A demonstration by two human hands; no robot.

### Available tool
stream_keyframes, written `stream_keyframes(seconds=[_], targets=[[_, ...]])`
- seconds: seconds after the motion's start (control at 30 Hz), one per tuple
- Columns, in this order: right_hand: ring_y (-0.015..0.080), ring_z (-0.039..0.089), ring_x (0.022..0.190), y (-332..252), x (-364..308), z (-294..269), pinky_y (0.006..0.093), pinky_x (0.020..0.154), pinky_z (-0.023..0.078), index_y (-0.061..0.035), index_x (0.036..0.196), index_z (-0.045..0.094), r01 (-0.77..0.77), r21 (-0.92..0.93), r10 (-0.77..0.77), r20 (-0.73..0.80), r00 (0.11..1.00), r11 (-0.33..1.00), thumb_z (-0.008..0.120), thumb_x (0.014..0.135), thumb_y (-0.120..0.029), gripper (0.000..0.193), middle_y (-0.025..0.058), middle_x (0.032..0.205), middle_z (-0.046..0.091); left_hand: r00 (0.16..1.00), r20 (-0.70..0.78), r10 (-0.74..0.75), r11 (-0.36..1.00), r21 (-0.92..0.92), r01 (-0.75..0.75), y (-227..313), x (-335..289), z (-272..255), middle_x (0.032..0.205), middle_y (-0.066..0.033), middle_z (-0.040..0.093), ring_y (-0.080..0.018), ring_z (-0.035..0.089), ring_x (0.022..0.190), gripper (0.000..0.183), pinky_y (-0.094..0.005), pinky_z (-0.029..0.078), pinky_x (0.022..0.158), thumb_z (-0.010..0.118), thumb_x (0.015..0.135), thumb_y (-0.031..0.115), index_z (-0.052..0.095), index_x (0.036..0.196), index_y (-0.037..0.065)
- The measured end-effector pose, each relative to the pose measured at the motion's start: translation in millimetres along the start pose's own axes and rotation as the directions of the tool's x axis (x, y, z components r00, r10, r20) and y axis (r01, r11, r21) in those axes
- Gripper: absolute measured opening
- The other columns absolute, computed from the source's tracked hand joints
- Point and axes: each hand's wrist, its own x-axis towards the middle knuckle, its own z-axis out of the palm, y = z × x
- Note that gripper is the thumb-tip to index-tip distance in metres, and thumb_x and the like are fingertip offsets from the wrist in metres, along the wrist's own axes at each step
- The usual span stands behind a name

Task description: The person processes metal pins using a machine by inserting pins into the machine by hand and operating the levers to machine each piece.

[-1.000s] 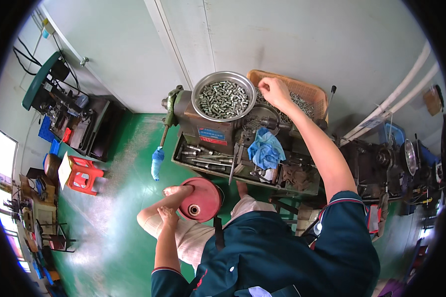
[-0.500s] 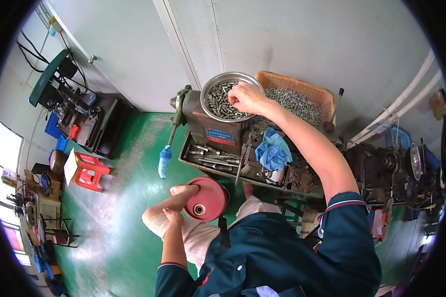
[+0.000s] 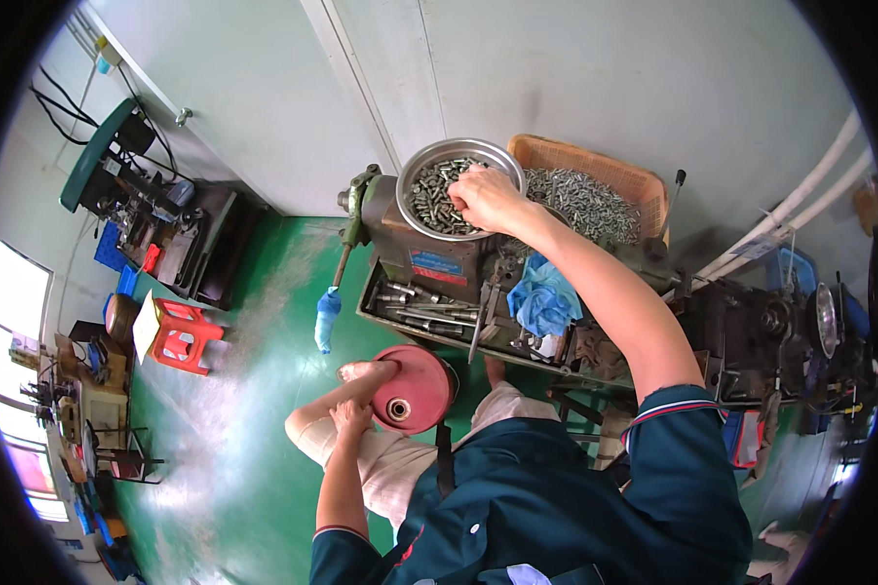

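My right hand (image 3: pixel 483 198) reaches over a round steel bowl (image 3: pixel 401 200) with its fingers bent down among small metal pins (image 3: pixel 434 195). The fingers are closed together; what they hold is hidden. My left hand (image 3: pixel 351 419) rests on my bent left leg, holding no object, its fingers laid over the shin. Beside the bowl stands an orange plastic basket (image 3: pixel 575 151) with a heap of small metal parts (image 3: pixel 590 205). The bowl sits on top of a green-grey machine (image 3: pixel 385 229).
A lever wrapped in blue (image 3: pixel 328 317) sticks out left of the machine. Its tray holds metal rods (image 3: pixel 429 314) and a blue cloth (image 3: pixel 543 295). Below are a red round lid (image 3: pixel 415 375) and, left, a red stool (image 3: pixel 186 336). Another dark machine (image 3: pixel 770 331) stands right.
My right hand stays at the bowl, its fingers a little lower among the pins. My left hand has shifted slightly on the leg. The whole view has moved slightly.
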Motion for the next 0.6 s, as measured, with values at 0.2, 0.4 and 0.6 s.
stream_keyframes(seconds=[0.2,0.4,0.6], targets=[[0.0243,0.055,0.079,-0.1,-0.3,0.4,0.0354,0.067,0.045,-0.0065,0.065,0.058,-0.069,0.073,0.069,0.003,0.998,0.995,0.056,0.059,-0.001,0.009,0.0098,0.066,0.058,0.873,-0.364,-0.325,0.404,-0.888,-0.22,-28.8,10.2,-28.1,0.064,-0.0034,0.056,-0.0111,0.049,0.055,0.013,-0.0243,0.042,0.053,0.054,0.075,0.01,0.058,0.082,-0.001],[0.0252,0.054,0.079,5.5,-2.7,2.9,0.0356,0.068,0.045,-0.0057,0.064,0.059,-0.079,0.019,0.079,0.03,0.996,0.997,0.057,0.057,-0.003,0.007,0.01,0.066,0.059,0.691,-0.457,-0.56,0.283,-0.89,-0.359,-1.0,15.0,-158.9,0.077,-0.0027,0.053,-0.0098,0.047,0.073,0.017,-0.0225,0.038,0.065,0.053,0.079,0.015,0.054,0.088,0.0],[0.0256,0.053,0.08,-1.2,-3.1,2.8,0.0348,0.071,0.044,-0.0057,0.064,0.057,-0.131,0.054,0.133,-0.036,0.991,0.99,0.057,0.057,-0.003,0.008,0.0109,0.07,0.059,0.674,-0.712,-0.197,0.658,-0.606,-0.448,47.2,33.4,-195.8,0.079,-0.0093,0.054,-0.0195,0.051,0.077,0.029,-0.0315,0.041,0.067,0.057,0.073,0.023,0.053,0.093,0.002]])
